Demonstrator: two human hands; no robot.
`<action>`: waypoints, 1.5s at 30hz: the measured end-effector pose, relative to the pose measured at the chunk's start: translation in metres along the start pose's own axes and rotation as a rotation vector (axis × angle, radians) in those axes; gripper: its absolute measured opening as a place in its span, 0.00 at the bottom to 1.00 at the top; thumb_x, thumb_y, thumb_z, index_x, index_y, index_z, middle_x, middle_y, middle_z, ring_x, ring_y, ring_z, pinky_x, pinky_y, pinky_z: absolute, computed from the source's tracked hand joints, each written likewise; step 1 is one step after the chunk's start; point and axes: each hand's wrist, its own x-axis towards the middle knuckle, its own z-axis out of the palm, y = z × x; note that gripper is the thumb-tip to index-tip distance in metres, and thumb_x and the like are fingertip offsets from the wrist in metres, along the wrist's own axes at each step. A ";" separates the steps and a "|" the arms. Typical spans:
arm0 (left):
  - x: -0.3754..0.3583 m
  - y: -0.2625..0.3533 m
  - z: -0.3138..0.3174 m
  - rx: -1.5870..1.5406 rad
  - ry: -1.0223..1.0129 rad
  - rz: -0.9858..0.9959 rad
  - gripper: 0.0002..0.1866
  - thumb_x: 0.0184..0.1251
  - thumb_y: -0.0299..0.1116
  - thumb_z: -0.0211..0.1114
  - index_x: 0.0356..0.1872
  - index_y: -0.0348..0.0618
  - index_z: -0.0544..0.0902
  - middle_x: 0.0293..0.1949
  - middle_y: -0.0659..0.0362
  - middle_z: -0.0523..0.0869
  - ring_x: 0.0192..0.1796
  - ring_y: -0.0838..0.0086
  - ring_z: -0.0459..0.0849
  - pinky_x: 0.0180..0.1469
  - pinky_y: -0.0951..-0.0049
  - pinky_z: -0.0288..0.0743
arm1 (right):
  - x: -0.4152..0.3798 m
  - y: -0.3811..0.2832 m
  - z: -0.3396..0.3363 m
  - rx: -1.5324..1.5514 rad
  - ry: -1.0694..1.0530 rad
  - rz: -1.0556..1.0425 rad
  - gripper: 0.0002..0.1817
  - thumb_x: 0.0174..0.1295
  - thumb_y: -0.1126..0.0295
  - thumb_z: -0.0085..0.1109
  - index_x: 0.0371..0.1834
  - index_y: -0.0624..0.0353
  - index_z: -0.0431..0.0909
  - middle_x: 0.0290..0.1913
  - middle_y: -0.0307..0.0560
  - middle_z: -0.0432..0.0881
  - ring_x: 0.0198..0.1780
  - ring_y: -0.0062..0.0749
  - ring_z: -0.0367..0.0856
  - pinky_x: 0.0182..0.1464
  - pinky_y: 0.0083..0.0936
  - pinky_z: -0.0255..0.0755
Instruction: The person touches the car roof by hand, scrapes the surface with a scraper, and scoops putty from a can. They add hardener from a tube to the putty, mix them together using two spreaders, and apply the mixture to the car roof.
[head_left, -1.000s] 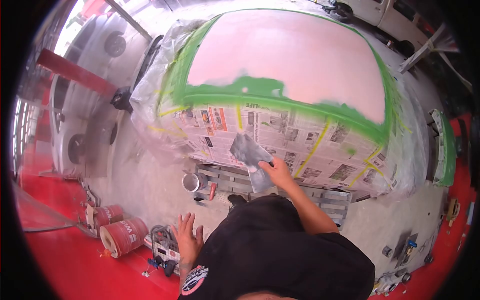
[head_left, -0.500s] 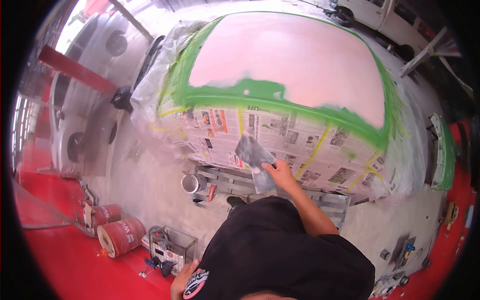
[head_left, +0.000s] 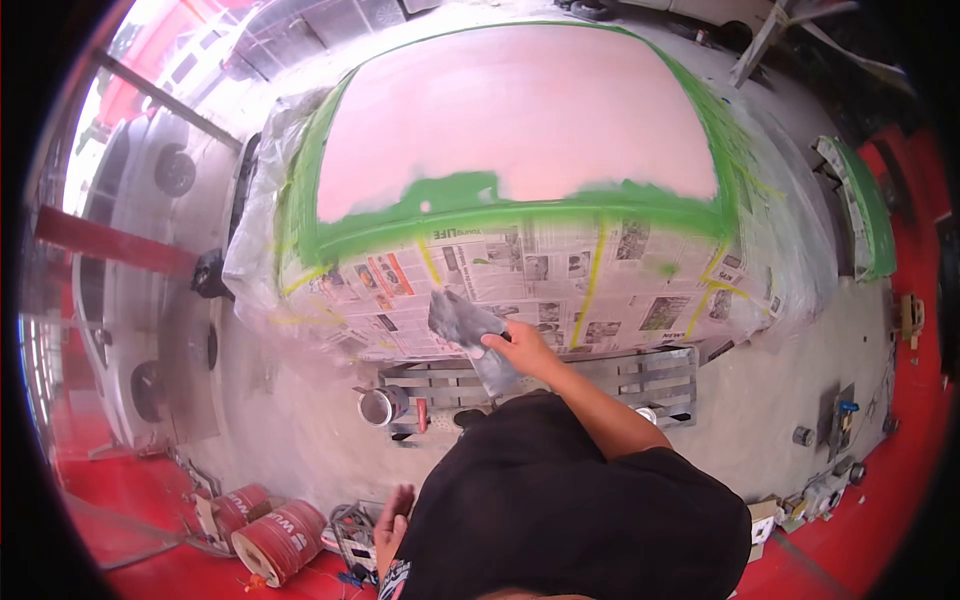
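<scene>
My right hand point(head_left: 522, 348) is closed on a smudged grey sheet point(head_left: 462, 322), its upper part dark and streaked, its lower end paler and hanging down. I cannot make out whether it is paper or cloth. Behind it stands a car body masked with newspaper point(head_left: 550, 270) and yellow tape. Above the newspaper is a pale pink panel point(head_left: 520, 110) with green areas point(head_left: 450, 190) along its edge. At my left side hangs my left hand point(head_left: 393, 525), fingers extended, holding nothing that I can see.
On a grey slatted platform point(head_left: 640, 380) by my feet stand a paint can point(head_left: 382, 405) and a red-handled tool point(head_left: 422, 415). Red drums point(head_left: 280, 540) and a wire basket point(head_left: 352, 535) lie lower left. Clear plastic sheeting point(head_left: 255, 250) drapes the car's side. A silver car point(head_left: 120, 300) stands left.
My view has shifted, so the car body sits further left. My right hand still holds the grey sheet. My left hand has moved from the shirt's side and shows its fingers more.
</scene>
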 end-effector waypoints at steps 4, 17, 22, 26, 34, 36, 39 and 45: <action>0.030 -0.063 -0.030 -0.005 0.154 -0.091 0.28 0.74 0.38 0.57 0.68 0.32 0.64 0.65 0.47 0.72 0.67 0.63 0.70 0.69 0.65 0.62 | -0.007 -0.018 -0.009 -0.015 0.011 0.021 0.16 0.63 0.60 0.62 0.44 0.64 0.80 0.29 0.45 0.82 0.31 0.22 0.75 0.36 0.26 0.71; 0.118 0.033 0.047 0.089 0.287 0.283 0.27 0.71 0.33 0.61 0.66 0.34 0.66 0.62 0.47 0.74 0.65 0.64 0.73 0.68 0.67 0.61 | -0.008 -0.053 0.036 0.190 -0.375 -0.142 0.16 0.62 0.61 0.63 0.46 0.62 0.81 0.28 0.45 0.83 0.30 0.23 0.75 0.35 0.26 0.70; 0.152 0.053 0.046 -0.161 0.174 0.367 0.20 0.68 0.33 0.64 0.57 0.36 0.72 0.57 0.55 0.78 0.58 0.71 0.77 0.63 0.67 0.67 | -0.017 -0.089 0.066 0.365 -0.440 -0.295 0.17 0.62 0.59 0.63 0.46 0.62 0.81 0.31 0.46 0.83 0.33 0.25 0.78 0.39 0.27 0.72; 0.155 0.071 0.033 -0.350 0.258 0.350 0.22 0.66 0.37 0.66 0.56 0.37 0.74 0.56 0.58 0.80 0.58 0.69 0.77 0.62 0.66 0.69 | -0.019 -0.086 0.068 0.219 -0.483 -0.295 0.15 0.65 0.59 0.60 0.42 0.61 0.82 0.32 0.46 0.84 0.37 0.28 0.81 0.43 0.29 0.73; 0.120 0.081 -0.011 -0.424 0.257 0.299 0.22 0.68 0.36 0.62 0.61 0.44 0.72 0.55 0.60 0.80 0.56 0.71 0.78 0.61 0.64 0.70 | -0.009 -0.079 0.069 0.143 -0.456 -0.183 0.18 0.72 0.59 0.50 0.40 0.63 0.82 0.39 0.43 0.85 0.44 0.25 0.81 0.49 0.25 0.73; 0.113 0.067 -0.017 -0.368 0.280 0.217 0.20 0.67 0.35 0.63 0.59 0.43 0.73 0.51 0.59 0.81 0.53 0.69 0.79 0.58 0.63 0.72 | -0.004 -0.087 0.078 0.133 -0.514 -0.197 0.18 0.72 0.59 0.49 0.41 0.62 0.82 0.40 0.44 0.85 0.44 0.26 0.81 0.49 0.25 0.73; 0.102 0.043 -0.031 -0.239 0.275 0.110 0.18 0.61 0.30 0.65 0.52 0.36 0.76 0.47 0.55 0.83 0.45 0.71 0.82 0.53 0.69 0.74 | 0.007 -0.095 0.100 0.115 -0.625 -0.173 0.17 0.72 0.59 0.49 0.43 0.62 0.82 0.42 0.45 0.85 0.45 0.27 0.82 0.50 0.26 0.73; 0.097 0.025 -0.068 -0.195 0.120 -0.010 0.36 0.54 0.24 0.63 0.68 0.33 0.65 0.52 0.54 0.81 0.53 0.71 0.80 0.59 0.74 0.71 | 0.008 -0.119 0.178 0.066 -0.672 -0.250 0.12 0.68 0.66 0.54 0.44 0.61 0.82 0.44 0.48 0.85 0.45 0.33 0.82 0.49 0.29 0.73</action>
